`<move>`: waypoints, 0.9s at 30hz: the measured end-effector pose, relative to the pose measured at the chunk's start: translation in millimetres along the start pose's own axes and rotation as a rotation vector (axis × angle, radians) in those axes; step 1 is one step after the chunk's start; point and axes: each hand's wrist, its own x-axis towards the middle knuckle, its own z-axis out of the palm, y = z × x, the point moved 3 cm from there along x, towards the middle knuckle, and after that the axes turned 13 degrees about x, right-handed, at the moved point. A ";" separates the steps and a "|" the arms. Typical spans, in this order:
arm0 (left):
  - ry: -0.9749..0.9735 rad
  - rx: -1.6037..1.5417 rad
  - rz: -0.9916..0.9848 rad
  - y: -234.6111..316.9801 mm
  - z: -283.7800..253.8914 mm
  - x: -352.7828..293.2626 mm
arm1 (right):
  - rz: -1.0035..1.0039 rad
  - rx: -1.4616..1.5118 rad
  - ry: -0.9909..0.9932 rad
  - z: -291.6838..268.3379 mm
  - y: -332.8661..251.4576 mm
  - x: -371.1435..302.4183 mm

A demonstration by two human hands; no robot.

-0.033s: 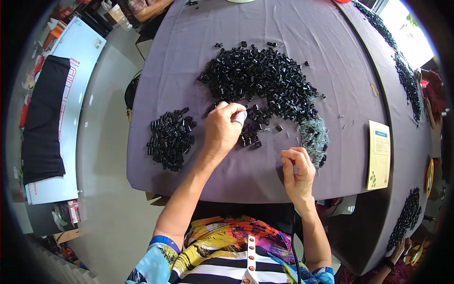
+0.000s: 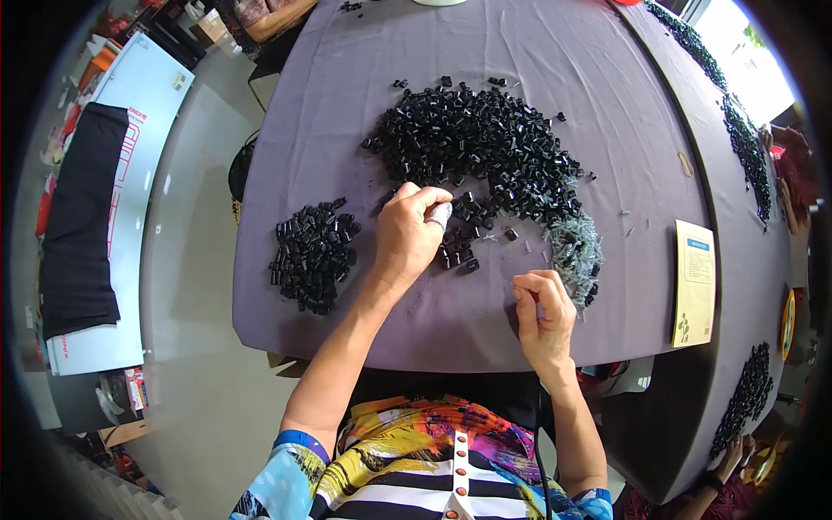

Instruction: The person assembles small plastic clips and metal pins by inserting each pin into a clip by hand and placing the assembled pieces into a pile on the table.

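My left hand is closed in a pinch at the near edge of a large heap of small black plastic parts. A greyish-white wrap covers one of its fingers, and whatever lies between the fingertips is hidden. Several loose black parts lie just right of that hand. My right hand is curled with thumb and forefinger together, over bare cloth; what they hold, if anything, is too small to make out. Beside it is a pile of small translucent grey-green plastic pieces.
A smaller pile of black parts sits at the left on the grey tablecloth. A yellow booklet lies at the right edge. Other people's arms show at the far left and right, with more black piles on the right-hand table.
My right hand has shifted very slightly to the left. Nothing else has visibly moved.
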 end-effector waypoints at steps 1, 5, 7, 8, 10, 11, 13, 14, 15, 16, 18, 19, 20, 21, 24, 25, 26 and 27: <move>-0.005 0.030 0.034 -1.9 2.6 1.4 | 0.007 0.015 -0.008 2.5 -0.2 -0.2; -0.047 0.145 0.091 -0.4 11.4 6.3 | 0.018 0.032 -0.015 4.3 1.0 -1.2; -0.065 0.197 0.089 6.5 8.0 6.6 | 0.028 0.030 -0.012 3.7 2.0 -2.5; -0.077 0.254 0.083 8.7 7.2 6.4 | 0.024 0.035 -0.009 3.7 2.6 -2.4; -0.089 0.271 0.096 6.3 9.3 6.8 | 0.015 0.047 -0.007 5.7 2.6 -1.9; -0.101 0.287 0.108 5.8 10.2 6.8 | 0.016 0.038 -0.008 6.8 3.3 -2.4; -0.109 0.290 0.102 9.2 12.0 6.7 | 0.019 0.023 -0.006 6.5 3.8 -2.8; -0.116 0.294 0.095 10.0 12.7 6.5 | 0.017 0.021 0.004 6.5 3.4 -2.8; -0.115 0.295 0.094 9.1 12.4 6.0 | 0.014 0.023 0.012 6.5 3.2 -2.6; -0.118 0.256 0.091 6.6 11.6 5.5 | 0.013 0.024 0.011 6.5 3.6 -2.4; -0.122 0.216 0.090 2.6 5.9 4.5 | -0.002 0.007 -0.009 6.7 3.9 -2.1; -0.157 0.158 0.074 -0.1 0.3 3.9 | -0.001 0.007 -0.008 6.3 3.8 -1.9; -0.191 0.101 0.058 -3.9 -4.8 3.6 | -0.002 0.014 -0.011 6.1 3.7 -1.6; -0.209 0.059 0.037 -10.2 -7.2 3.9 | -0.002 0.021 -0.014 7.0 4.4 -1.8; -0.125 -0.037 -0.033 -16.0 -23.9 3.4 | 0.011 0.002 -0.037 6.1 3.8 -1.6; -0.090 0.014 -0.014 -21.2 -25.1 5.7 | 0.011 0.002 -0.036 5.8 3.6 -1.7; -0.091 0.014 -0.013 -24.7 -24.6 7.5 | 0.013 0.002 -0.019 4.9 3.5 -1.9; -0.085 0.018 -0.027 -28.1 -25.0 8.9 | 0.014 0.004 -0.005 5.1 3.8 -2.0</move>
